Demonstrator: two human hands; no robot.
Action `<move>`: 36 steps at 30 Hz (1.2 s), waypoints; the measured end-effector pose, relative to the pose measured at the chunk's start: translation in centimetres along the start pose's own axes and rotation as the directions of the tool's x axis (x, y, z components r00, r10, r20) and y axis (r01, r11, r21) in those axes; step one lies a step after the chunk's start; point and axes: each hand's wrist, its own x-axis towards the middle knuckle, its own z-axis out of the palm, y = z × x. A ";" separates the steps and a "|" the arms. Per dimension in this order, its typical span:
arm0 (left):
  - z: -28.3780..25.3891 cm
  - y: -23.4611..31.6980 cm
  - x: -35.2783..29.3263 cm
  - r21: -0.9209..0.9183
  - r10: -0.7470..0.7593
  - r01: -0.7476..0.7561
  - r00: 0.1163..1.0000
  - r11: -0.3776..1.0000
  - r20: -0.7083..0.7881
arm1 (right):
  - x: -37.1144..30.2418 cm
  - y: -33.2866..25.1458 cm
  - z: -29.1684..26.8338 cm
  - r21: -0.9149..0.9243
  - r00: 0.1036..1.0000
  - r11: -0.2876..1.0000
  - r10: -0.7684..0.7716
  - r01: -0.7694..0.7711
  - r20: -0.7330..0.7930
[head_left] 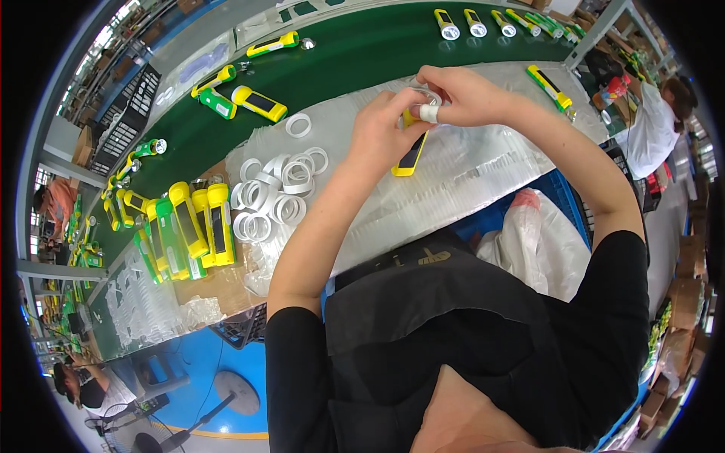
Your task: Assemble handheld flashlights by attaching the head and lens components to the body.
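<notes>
Both my hands meet over the plastic-covered work surface, at the head end of a yellow flashlight [410,160] with a dark panel. My left hand [384,130] is closed around the flashlight near its head. My right hand [462,94] has its fingers curled at the same end, pinching a white ring [432,95] at the flashlight's head. A white band wraps my right thumb [429,113]. My fingers hide most of the head, so how far the ring sits on it cannot be seen. Left of my left forearm lies a loose pile of white rings [260,195].
Yellow and green flashlights [185,230] are stacked left of the rings. More flashlights [260,103] lie along the green belt [362,57]. One yellow flashlight [549,87] rests at the right. A blue crate [563,204] with a white sack [529,245] stands beside me. Other people work farther off.
</notes>
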 end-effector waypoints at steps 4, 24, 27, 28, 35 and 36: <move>-0.8 0.7 -0.2 -0.093 0.005 -0.001 0.999 0.996 0.044 | -0.7 0.1 -0.9 0.094 0.999 0.995 0.022 -0.025 0.040; -1.8 -11.8 7.5 0.190 -0.441 0.398 0.791 0.897 0.425 | 9.5 10.9 8.6 0.406 0.917 0.912 0.202 -0.049 -0.343; -3.5 -21.2 11.8 0.401 -0.100 0.015 0.976 0.916 0.192 | 13.8 17.9 9.2 0.377 0.718 0.925 0.300 -0.056 -0.629; -5.0 -24.3 13.4 0.552 -0.016 -0.071 0.988 0.831 0.151 | 15.2 20.5 8.8 0.409 0.683 0.884 0.443 -0.226 -0.581; -11.1 -41.4 16.9 0.899 -0.352 -0.053 0.909 0.435 0.224 | 18.8 30.2 10.0 -0.140 0.684 0.848 0.302 -0.511 -0.664; -10.8 -41.7 17.3 0.894 -0.356 -0.060 0.904 0.445 0.238 | 18.6 29.3 9.5 -0.359 0.709 0.826 0.068 -0.435 -0.702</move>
